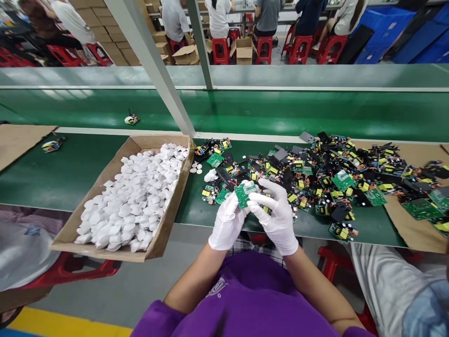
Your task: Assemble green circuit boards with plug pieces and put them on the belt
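Both of my hands wear white gloves and meet over the front edge of the green bench. A green circuit board (pixel 242 196) is pinched in my left hand (pixel 227 220), with its flat green side toward me. My right hand (pixel 275 213) has its thumb and fingers closed on the right side of the same board. Part of the board is covered by the fingers. Just beyond the hands lies a heap of circuit boards (pixel 298 164) with yellow and black components. A few white discs (pixel 196 168) and a crumpled white piece (pixel 211 175) rest left of the heap.
To the left, a cardboard tray (pixel 171 210) full of small white pieces overhangs the bench edge. A grey metal post (pixel 154 65) rises behind it. Beyond runs a green conveyor belt (pixel 245 112) carrying one assembly (pixel 132 119). People sit close on both sides.
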`<control>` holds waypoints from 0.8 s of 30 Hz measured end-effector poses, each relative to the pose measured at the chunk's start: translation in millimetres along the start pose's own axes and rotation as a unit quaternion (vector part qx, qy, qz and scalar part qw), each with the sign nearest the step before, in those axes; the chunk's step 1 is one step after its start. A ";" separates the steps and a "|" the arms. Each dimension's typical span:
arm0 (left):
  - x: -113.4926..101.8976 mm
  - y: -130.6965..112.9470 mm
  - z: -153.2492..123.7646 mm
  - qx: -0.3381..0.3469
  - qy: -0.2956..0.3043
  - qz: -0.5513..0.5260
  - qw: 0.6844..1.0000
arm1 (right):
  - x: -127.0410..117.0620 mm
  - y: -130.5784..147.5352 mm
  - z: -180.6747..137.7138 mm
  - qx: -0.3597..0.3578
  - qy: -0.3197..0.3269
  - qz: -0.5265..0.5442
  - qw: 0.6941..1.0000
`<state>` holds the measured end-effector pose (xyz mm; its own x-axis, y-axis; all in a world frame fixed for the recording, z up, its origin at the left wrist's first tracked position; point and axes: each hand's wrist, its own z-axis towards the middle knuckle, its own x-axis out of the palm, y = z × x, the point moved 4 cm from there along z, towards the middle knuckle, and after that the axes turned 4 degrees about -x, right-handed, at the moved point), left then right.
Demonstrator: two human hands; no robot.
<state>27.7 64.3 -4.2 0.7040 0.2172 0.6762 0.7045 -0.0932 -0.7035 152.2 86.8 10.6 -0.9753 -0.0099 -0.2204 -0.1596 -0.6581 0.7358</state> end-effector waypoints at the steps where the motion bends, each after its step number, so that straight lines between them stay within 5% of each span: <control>1: 1.2 -0.4 -1.3 -0.004 0.001 -0.002 1.000 | -1.4 1.2 1.9 -0.024 0.009 -0.015 1.000; 3: 3.3 -0.2 -3.3 -0.014 0.006 -0.004 1.000 | -2.7 0.4 5.7 -0.037 0.025 0.005 0.999; 6: 6.1 2.9 -5.6 -0.050 0.029 -0.002 0.998 | 0.3 -9.2 9.3 0.067 0.060 0.143 0.986; 9: 7.3 5.5 -7.8 -0.071 0.047 0.005 0.996 | 8.4 -15.3 8.1 0.218 0.123 0.280 0.927; 12: 8.0 5.0 -9.8 -0.061 0.045 0.009 0.997 | 11.3 -12.1 8.3 0.288 0.133 0.332 0.889; 24: 6.7 3.1 -12.1 -0.040 0.033 0.077 0.996 | 18.2 -3.7 8.9 0.250 0.001 0.389 0.887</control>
<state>35.6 53.8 0.9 0.8066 0.1301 0.5767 0.5910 -0.1982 -0.7819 133.7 95.7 9.5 -0.8197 -0.3167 0.4773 0.5132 -0.0360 0.8575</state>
